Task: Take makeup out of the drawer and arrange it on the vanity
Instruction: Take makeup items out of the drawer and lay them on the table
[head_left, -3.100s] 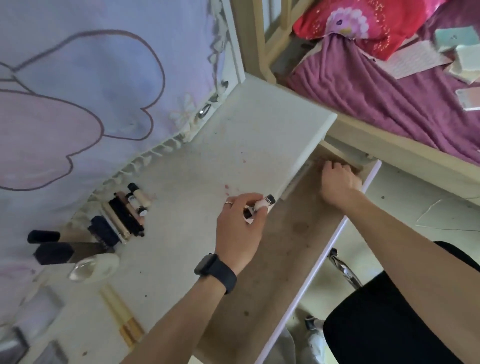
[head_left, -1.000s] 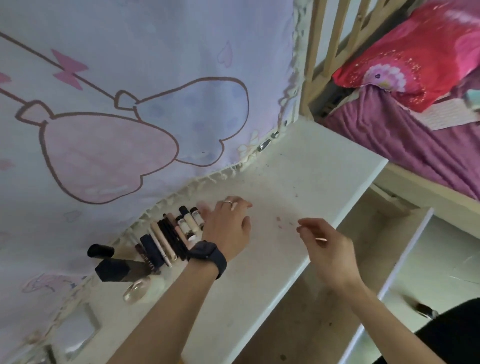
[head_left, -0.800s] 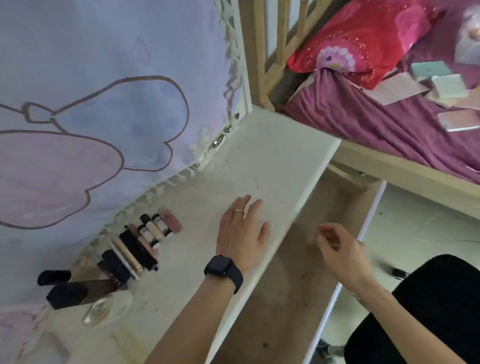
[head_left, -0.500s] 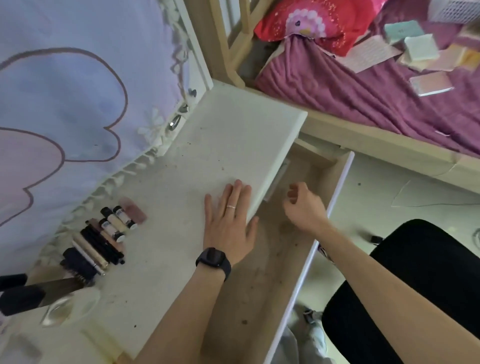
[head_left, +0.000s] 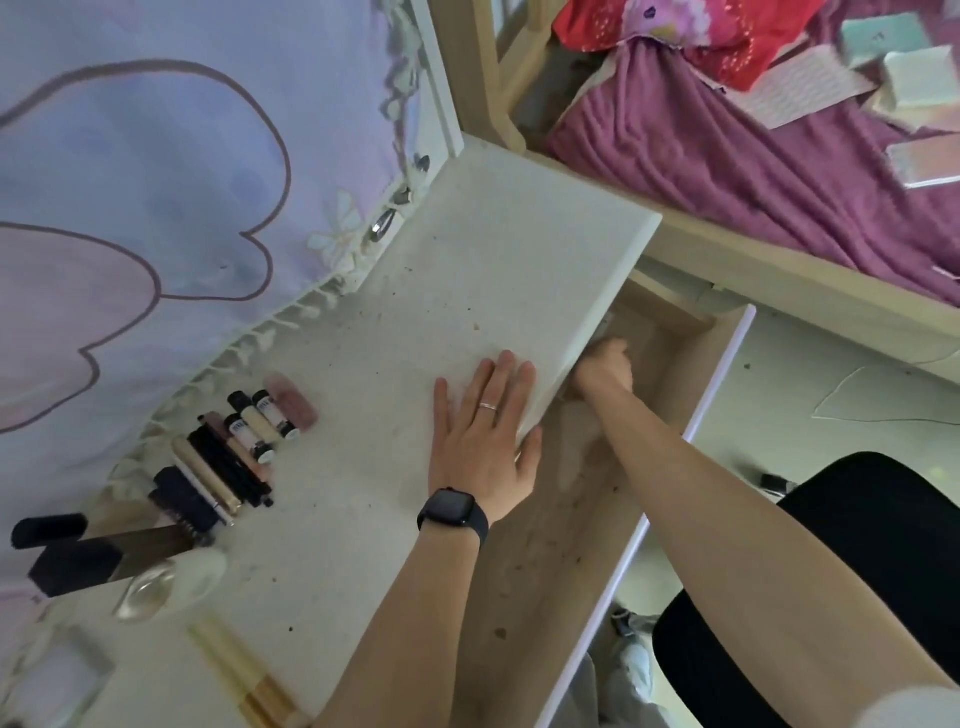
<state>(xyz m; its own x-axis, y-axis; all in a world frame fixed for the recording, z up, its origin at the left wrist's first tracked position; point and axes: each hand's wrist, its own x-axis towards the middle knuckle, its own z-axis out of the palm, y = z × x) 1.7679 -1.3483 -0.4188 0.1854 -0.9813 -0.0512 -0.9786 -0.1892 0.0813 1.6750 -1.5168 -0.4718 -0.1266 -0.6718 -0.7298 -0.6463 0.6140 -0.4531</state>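
Since the frame half a second ago, the right hand (head_left: 602, 364) has gone deeper into the drawer (head_left: 545, 561), under the tabletop (head_left: 493, 249) edge. Its grip is blurred, so whether it holds anything cannot be told. The left hand (head_left: 483, 441) lies flat, grip wide, probably bracing. The makeup (head_left: 244, 447) lies in a row along the wall, probably to keep the front free.

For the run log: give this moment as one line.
left hand flat on vanity | right hand in drawer, grip unclear | makeup in row on vanity
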